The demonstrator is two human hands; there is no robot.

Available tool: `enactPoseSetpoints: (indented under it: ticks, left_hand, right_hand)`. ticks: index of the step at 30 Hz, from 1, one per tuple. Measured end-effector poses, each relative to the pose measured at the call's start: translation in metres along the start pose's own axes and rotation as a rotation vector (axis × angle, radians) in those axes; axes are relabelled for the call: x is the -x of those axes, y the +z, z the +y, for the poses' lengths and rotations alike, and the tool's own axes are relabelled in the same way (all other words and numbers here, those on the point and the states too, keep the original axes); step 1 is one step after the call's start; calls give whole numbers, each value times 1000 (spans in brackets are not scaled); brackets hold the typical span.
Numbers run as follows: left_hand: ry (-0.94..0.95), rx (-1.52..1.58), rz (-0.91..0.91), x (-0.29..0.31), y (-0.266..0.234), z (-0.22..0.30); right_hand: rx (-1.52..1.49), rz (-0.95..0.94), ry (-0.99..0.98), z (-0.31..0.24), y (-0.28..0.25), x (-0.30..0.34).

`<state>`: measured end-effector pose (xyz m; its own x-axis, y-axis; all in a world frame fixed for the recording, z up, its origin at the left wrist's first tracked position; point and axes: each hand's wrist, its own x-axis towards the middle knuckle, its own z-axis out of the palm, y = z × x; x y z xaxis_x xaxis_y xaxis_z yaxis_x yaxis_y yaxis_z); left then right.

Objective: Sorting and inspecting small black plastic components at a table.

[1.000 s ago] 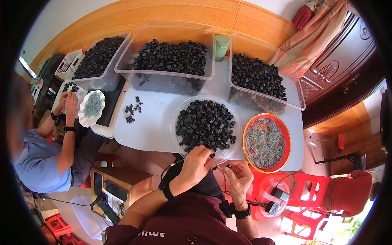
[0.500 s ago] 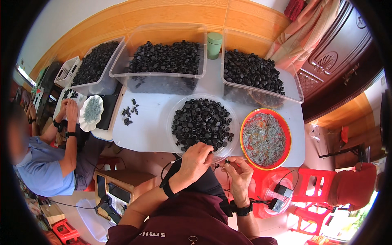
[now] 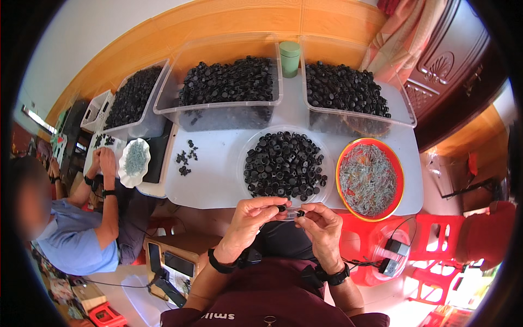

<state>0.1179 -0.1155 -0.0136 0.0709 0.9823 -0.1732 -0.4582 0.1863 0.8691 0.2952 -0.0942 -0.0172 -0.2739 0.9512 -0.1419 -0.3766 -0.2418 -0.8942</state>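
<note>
Just in front of the table's near edge, my left hand [image 3: 250, 224] pinches a small round black plastic cap [image 3: 281, 208] between thumb and fingers. Close by on its right, my right hand [image 3: 322, 229] is closed on a small black plastic piece [image 3: 300, 213]. A narrow gap separates the two pieces. Beyond my fingers, a round clear tray [image 3: 332, 188] holds a heap of black caps [image 3: 284, 163]. To the right of it is a red basin [image 3: 400, 185] with a yellow rim, full of thin silvery metal pieces [image 3: 368, 177].
Clear bins [image 3: 218, 111] of black parts line the table's back, with a green canister [image 3: 290, 60] between two. Small black pieces [image 3: 186, 158] lie loose on the left. A co-worker in a blue shirt [image 3: 81, 231] sits left. Red stools [image 3: 436, 237] and cables are at right.
My left hand has come away from the heap toward my right hand and now shows a cap in its fingers. The whole scene has shifted slightly right in view.
</note>
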Motion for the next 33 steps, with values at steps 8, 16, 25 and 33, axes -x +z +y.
enactPoseSetpoints:
  ticks: [8,16,25,33]
  left_hand:
    - [34,143,-1,4,-11,3]
    - [25,71,28,7,-5,6]
    - [9,91,29,5,-2,5]
    - [1,30,57,4,1,4]
  right_hand:
    - [22,-15,-132,6,24,5]
    - [127,54,-213,10,33,8]
    - [226,121,-265,9,33,6]
    - [262,127,-264,9,32,5]
